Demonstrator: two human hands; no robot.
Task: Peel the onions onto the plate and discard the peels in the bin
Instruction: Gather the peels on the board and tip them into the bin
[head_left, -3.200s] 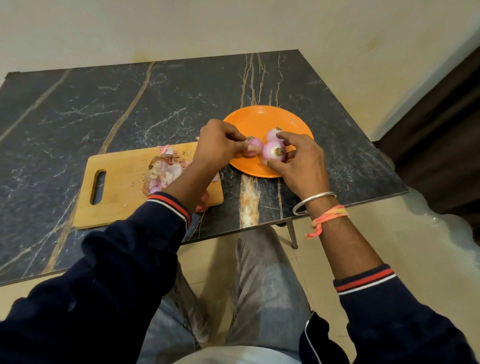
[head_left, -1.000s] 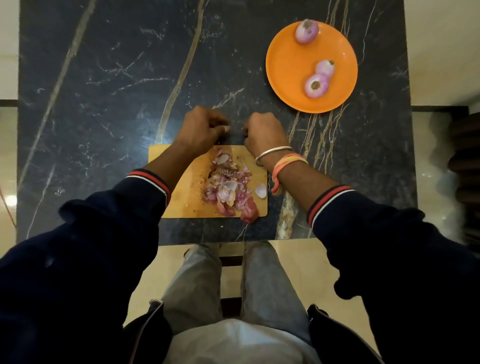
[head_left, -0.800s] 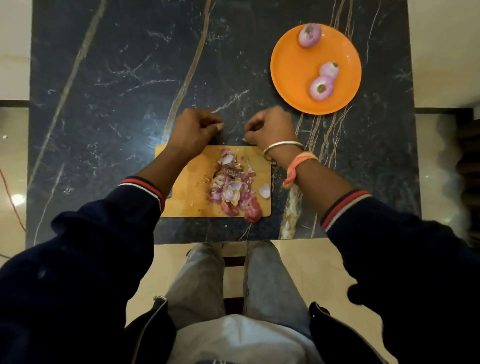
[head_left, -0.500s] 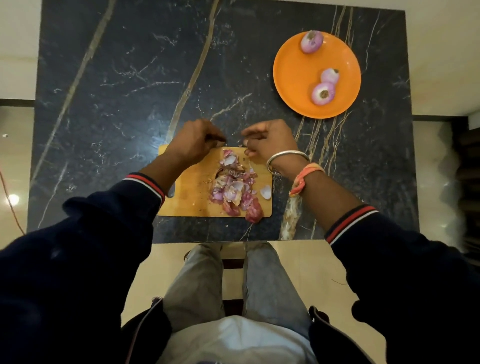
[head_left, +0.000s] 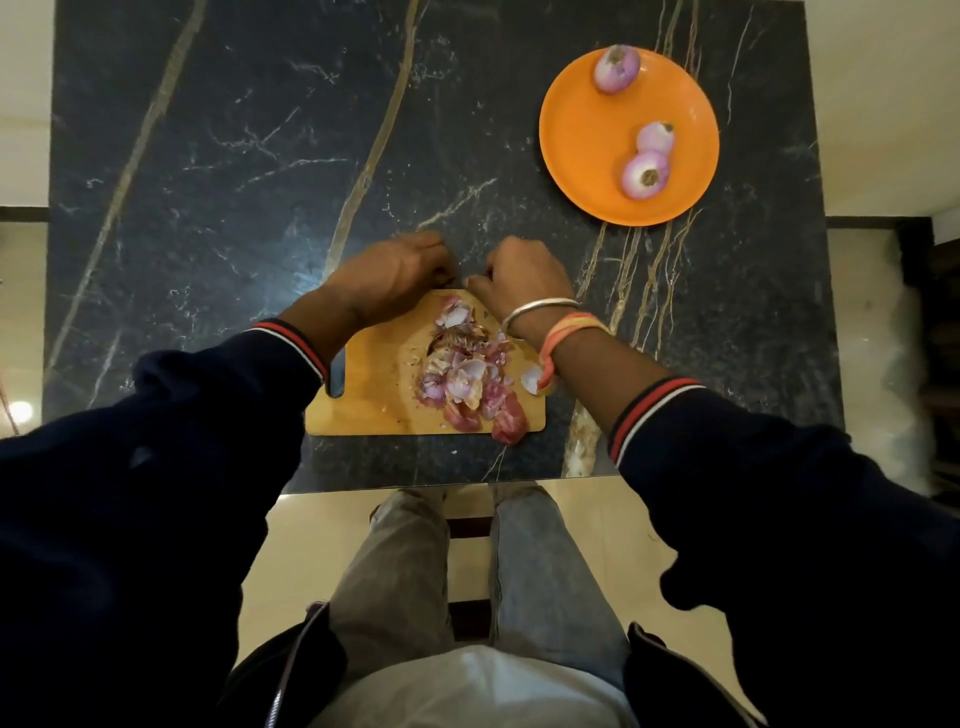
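On the marble bench (head_left: 208, 156), a cutting board (head_left: 374, 405) lies near, an orange plate (head_left: 582, 130) far right. Left hand (head_left: 395, 275) and right hand (head_left: 524, 275) curl at the board's far edge, grip unclear. Peels (head_left: 467, 374) heap on the board; three onions (head_left: 644, 176) rest on the plate.
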